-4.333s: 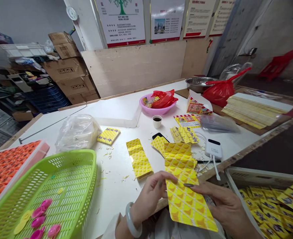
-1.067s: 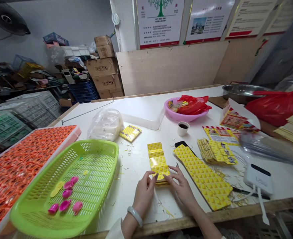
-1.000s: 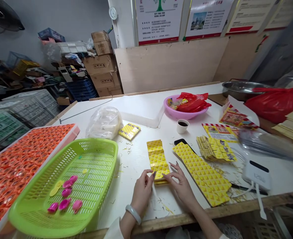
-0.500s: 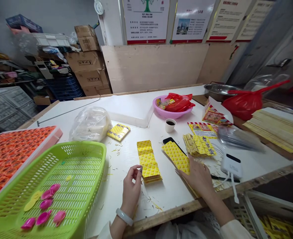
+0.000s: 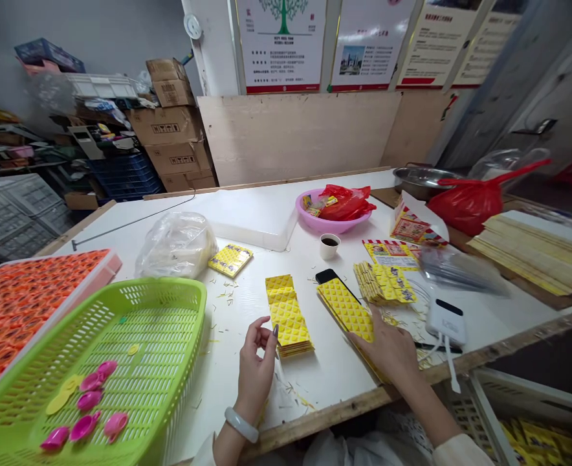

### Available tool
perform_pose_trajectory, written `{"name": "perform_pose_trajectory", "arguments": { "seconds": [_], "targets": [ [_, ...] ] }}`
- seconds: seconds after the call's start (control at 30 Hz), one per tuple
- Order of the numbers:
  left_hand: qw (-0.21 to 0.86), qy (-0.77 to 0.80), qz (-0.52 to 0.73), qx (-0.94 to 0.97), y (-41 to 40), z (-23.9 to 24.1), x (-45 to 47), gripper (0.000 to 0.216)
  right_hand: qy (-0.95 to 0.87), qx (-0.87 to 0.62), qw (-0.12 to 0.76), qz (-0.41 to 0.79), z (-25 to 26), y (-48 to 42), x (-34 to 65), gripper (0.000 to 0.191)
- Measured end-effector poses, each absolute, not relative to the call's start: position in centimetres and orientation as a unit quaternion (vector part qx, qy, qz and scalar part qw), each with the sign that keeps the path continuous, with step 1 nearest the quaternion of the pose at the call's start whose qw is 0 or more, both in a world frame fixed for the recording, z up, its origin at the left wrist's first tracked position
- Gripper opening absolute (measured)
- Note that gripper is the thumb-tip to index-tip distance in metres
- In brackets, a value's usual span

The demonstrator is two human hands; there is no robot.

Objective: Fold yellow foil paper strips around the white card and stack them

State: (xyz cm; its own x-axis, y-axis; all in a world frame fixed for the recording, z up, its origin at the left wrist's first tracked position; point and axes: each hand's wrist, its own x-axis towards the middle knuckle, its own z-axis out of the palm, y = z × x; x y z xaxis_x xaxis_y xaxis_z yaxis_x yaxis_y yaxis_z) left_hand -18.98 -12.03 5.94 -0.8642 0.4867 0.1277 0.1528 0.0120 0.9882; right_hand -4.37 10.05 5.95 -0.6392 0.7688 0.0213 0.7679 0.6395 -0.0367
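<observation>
My right hand (image 5: 393, 349) is closed around the near part of a stack of long yellow patterned cards (image 5: 345, 307), thumb on its left side and fingers on its right. A black phone (image 5: 333, 277) sticks out beyond the stack's far end. My left hand (image 5: 257, 362) hovers with loosely bent fingers, thumb and index finger apart, and nothing shows between them. Just right of its fingertips lies another pile of yellow patterned cards (image 5: 290, 320), its top strip creased. A pile of smaller yellow printed packs (image 5: 385, 283) sits beyond my right hand.
At left stand a green basket (image 5: 196, 323) with pink and yellow toy pieces and a tray of orange pieces (image 5: 38, 291). A paper cup of dark liquid (image 5: 329, 246) stands behind the phone. A white power bank (image 5: 446, 320) with cables lies right, near the wooden table edge (image 5: 325, 414).
The thumb and index finger of my left hand have parted slightly. My right hand keeps its hold on the card stack. The whole view has shifted a little.
</observation>
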Motion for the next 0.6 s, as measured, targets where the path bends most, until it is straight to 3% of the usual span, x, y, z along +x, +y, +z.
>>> {"name": "perform_pose_trajectory", "arguments": {
  "seconds": [0.6],
  "targets": [
    [0.146,0.701,0.656,0.239,-12.19,5.67,-18.91,0.035,-0.913,-0.407,0.023,-0.004,5.57,9.71,-4.41,0.074]
  ]
}}
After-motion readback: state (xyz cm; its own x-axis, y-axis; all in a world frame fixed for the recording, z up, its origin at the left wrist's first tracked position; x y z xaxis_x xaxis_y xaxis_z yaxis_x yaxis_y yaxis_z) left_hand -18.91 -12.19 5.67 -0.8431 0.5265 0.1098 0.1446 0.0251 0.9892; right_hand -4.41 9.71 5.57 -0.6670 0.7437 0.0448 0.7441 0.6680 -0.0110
